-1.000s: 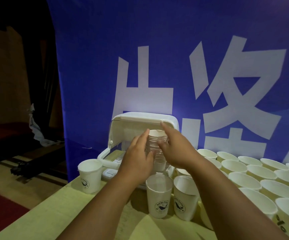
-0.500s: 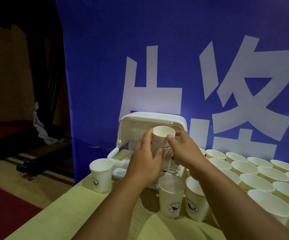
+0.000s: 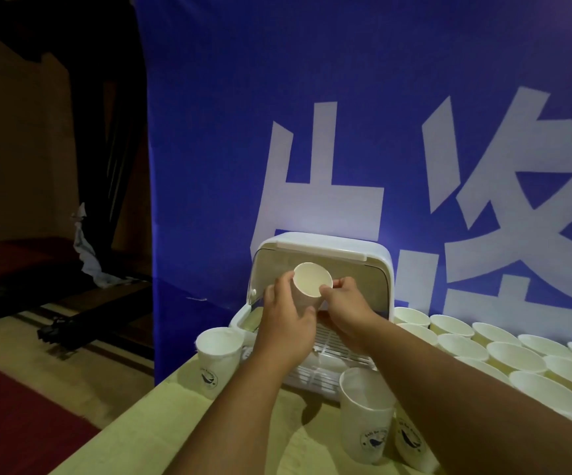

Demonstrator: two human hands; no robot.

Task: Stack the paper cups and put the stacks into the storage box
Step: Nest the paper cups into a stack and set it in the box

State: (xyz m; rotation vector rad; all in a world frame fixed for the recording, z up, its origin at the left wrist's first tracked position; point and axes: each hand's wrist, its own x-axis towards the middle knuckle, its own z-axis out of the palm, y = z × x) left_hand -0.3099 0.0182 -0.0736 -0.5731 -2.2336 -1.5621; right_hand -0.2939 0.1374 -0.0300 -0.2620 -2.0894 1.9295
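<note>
Stacked white paper cups, tilted in the curled grip of left hand and right hand before the open white plastic storage box, may slide apart or clip its lid above the grip.

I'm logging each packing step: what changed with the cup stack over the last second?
The cup stack went from upright to tipped, its mouth now facing the camera, before the open storage box. The left hand and right hand kept gripping it. The box and the loose cups on the table stayed put.
</note>
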